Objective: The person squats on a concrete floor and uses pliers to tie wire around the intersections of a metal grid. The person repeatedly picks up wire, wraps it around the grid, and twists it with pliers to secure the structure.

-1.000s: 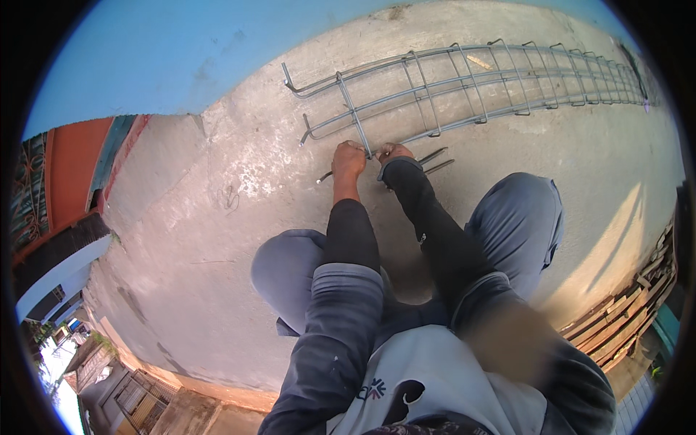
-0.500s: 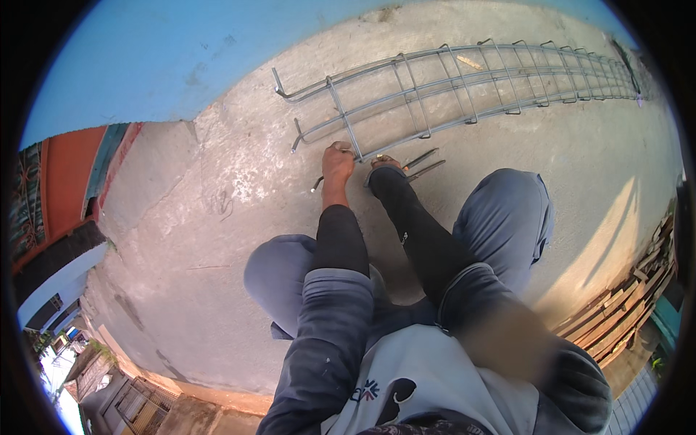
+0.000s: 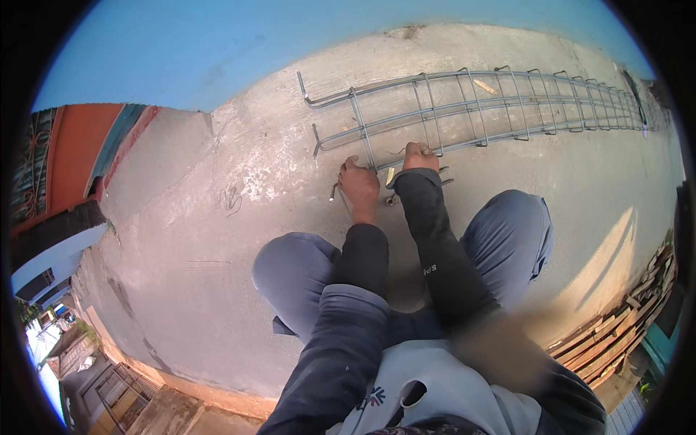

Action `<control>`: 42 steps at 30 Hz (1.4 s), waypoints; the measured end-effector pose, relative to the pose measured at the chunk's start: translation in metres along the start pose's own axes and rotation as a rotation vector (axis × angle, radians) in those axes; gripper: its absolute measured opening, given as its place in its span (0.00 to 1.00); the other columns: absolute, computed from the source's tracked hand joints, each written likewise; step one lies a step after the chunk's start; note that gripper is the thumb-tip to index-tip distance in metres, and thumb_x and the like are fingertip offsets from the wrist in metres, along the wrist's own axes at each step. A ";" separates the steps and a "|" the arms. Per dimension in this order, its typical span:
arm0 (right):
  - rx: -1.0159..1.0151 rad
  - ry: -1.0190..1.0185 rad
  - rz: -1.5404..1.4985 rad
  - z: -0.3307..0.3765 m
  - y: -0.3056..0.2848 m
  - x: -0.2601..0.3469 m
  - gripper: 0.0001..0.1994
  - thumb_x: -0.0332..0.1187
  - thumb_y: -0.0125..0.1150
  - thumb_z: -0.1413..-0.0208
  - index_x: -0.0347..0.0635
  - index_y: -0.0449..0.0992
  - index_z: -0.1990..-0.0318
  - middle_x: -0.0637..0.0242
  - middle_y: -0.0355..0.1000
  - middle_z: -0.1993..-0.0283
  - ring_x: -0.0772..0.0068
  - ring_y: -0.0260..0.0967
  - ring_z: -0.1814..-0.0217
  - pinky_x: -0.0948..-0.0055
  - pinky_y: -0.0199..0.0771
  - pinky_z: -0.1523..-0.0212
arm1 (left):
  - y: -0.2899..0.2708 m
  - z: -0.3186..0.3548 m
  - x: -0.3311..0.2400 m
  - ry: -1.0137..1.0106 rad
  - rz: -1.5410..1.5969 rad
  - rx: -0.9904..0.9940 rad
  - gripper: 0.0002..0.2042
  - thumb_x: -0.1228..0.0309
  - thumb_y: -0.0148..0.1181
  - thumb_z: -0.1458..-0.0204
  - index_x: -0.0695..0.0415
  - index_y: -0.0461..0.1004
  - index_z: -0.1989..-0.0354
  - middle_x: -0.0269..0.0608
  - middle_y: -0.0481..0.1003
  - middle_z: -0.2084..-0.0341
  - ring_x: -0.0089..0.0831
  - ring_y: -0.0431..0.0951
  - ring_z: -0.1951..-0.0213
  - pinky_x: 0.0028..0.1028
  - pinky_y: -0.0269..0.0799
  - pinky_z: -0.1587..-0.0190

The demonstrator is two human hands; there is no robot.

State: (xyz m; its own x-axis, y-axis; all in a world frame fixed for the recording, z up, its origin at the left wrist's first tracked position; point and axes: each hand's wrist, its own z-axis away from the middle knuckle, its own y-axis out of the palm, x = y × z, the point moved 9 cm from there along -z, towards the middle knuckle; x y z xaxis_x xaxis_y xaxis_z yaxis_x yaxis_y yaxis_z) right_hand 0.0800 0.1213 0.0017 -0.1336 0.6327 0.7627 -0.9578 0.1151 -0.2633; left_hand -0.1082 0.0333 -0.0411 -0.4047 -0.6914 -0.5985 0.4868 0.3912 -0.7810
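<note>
Rebar cage [image 3: 436,109] lies on concrete floor [image 3: 196,304], near the edge by a blue wall [image 3: 217,65]. Left hand [image 3: 359,187] and right hand [image 3: 420,157] curl at its near bar [image 3: 464,146], hold unclear.

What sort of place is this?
Probably a small outdoor construction area near buildings: a steel rebar cage lies on a bare concrete surface, wooden boards are piled at the right, and sunlight falls across the concrete.
</note>
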 end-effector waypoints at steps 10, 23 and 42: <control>0.567 -0.416 -0.025 0.054 -0.048 0.167 0.19 0.40 0.57 0.36 0.44 0.72 0.41 0.68 0.73 0.66 0.78 0.70 0.67 0.74 0.75 0.65 | -0.219 0.074 -0.148 0.138 0.587 0.602 0.11 0.67 0.58 0.41 0.60 0.78 0.55 0.42 0.79 0.68 0.29 0.78 0.66 0.30 0.73 0.59; 0.713 -0.551 0.480 0.109 -0.042 0.118 0.16 0.35 0.59 0.38 0.36 0.74 0.47 0.66 0.73 0.64 0.76 0.70 0.62 0.75 0.71 0.56 | -0.225 -0.151 0.249 -0.246 -0.359 -0.350 0.24 0.67 0.62 0.51 0.57 0.67 0.43 0.46 0.68 0.43 0.45 0.64 0.38 0.44 0.62 0.39; 0.891 -0.694 0.696 0.141 0.012 0.101 0.18 0.43 0.57 0.39 0.40 0.74 0.49 0.53 0.75 0.57 0.52 0.75 0.56 0.58 0.73 0.56 | -0.180 -0.199 0.327 -0.024 -0.119 -0.130 0.15 0.57 0.48 0.37 0.57 0.71 0.56 0.43 0.76 0.72 0.39 0.74 0.67 0.37 0.67 0.62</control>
State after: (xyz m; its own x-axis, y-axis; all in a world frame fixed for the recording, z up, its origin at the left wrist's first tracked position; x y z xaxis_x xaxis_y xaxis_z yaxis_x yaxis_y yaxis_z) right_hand 0.0194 0.0790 0.1592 -0.5075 -0.1961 0.8391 -0.4393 -0.7789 -0.4477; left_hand -0.4819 -0.1418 -0.1317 -0.4345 -0.7512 -0.4969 0.3317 0.3795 -0.8637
